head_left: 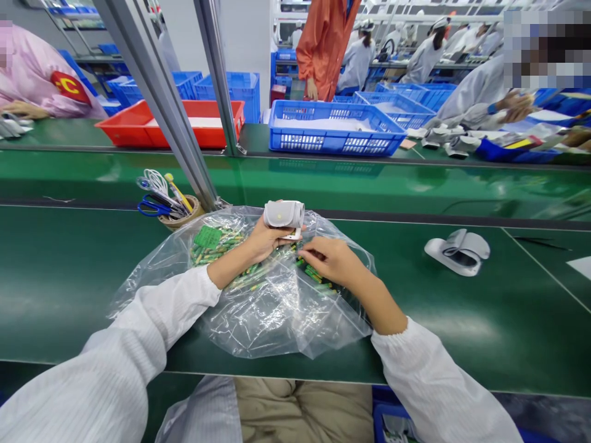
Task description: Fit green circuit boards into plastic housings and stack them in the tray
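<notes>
My left hand (265,241) grips a small white plastic housing (283,215) and holds it upright above a clear plastic bag (272,311). The bag lies open on the green table (60,277) and holds many small green and yellow parts (217,245). My right hand (330,258) rests inside the bag's mouth, fingertips pinched on the small green parts just right of the housing. Whether it has one lifted I cannot tell. Both sleeves are white.
A second white housing (458,251) lies on the table to the right. A cup of scissors and pens (172,206) stands by a slanted metal post (161,101). Beyond the conveyor strip sit a red tray (138,129) and blue crates (330,128); other people work there.
</notes>
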The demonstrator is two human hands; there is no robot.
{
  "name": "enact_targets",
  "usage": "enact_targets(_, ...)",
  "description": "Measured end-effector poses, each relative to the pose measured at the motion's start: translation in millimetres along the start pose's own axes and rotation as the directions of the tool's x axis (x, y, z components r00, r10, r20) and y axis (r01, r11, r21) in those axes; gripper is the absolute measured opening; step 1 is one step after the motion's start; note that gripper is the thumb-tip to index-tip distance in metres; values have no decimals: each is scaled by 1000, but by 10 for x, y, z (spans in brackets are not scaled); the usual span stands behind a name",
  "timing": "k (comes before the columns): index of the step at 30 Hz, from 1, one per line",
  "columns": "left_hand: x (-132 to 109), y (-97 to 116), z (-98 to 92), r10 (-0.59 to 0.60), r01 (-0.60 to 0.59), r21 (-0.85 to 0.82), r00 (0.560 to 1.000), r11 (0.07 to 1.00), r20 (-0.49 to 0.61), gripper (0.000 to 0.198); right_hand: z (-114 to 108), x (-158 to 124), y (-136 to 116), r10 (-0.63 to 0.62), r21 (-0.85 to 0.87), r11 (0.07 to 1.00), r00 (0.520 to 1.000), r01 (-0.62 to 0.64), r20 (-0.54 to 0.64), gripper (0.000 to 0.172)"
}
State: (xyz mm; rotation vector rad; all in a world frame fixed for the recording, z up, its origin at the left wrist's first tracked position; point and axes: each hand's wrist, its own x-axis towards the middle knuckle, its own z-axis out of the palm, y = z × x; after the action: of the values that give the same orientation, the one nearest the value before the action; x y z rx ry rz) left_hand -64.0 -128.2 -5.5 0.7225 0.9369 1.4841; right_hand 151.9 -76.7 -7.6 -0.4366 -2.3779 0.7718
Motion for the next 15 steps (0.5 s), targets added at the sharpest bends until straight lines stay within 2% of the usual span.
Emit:
enact_targets(3, 10, 21, 9, 6, -7, -22, 1000, 1000, -26, 80, -62, 8, 24, -14, -81, 996, 973, 34, 230, 19)
enact_targets(7, -2, 52, 26, -4, 2, -47, 999, 999, -42, 74, -81, 24, -58, -9, -139, 988, 930, 65, 367, 16)
enact_targets(10, -17, 78, 37, -19, 17, -76, 1000, 997, -24, 79, -68, 30, -98, -42, -113, 990, 925, 90, 376, 8)
enact_targets(12, -20, 90, 36, -24, 23, -92, 1000, 995, -15, 80, -68, 29, -86, -23, -85, 995, 940, 55, 340, 7)
enact_targets(15, -10, 88, 13, -38, 37, -101, 999, 994, -7, 79, -75, 21, -26, 70, -11, 998, 982, -69, 175, 7)
